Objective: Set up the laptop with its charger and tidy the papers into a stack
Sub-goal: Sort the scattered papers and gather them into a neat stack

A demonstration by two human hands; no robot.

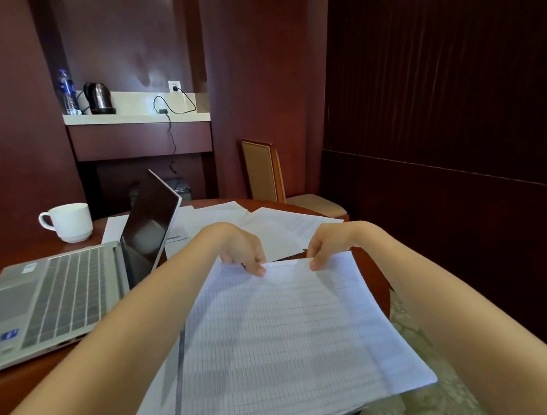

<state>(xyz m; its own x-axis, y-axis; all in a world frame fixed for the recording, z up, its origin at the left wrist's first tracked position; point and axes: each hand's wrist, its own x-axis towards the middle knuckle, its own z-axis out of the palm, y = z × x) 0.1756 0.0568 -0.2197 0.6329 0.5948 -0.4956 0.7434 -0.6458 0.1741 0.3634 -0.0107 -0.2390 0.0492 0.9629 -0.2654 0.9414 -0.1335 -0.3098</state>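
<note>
- The stack (276, 338) of ruled papers lies nearest, partly on the surface (34, 383) and partly over its near rim. Its long axis runs away from the person. The sheets are fanned rather than squared, with lower ones sticking out at the left and right. Its near edge is cut off by the frame, and the print is too blurred to read.
- Both forearms reach in along the stack's sides and cover part of the surface.
- The left hand (243, 252) pinches the stack's far edge, thumb on top and fingers curled under.
- The right hand (324, 246) pinches the same edge just beside it (the fingers below are hidden by paper).
- The laptop (60, 299) sits open to the left of the stack, turned so that its dark screen faces left. Its left corner is cut off.
- Loose sheets (286, 226) lie scattered beyond the hands, overlapping, some behind the screen.
- A white mug (68, 221) stands at the far left, handle to the left.
- A chair (263, 172) stands past the surface's far rim.
- On the wall shelf (134, 118) lies the charger (162, 111), plugged into a socket (174, 85). Its cable hangs down the front, and the end is hard to make out. A kettle (98, 98) and a bottle (67, 92) stand at the shelf's left end.
</note>
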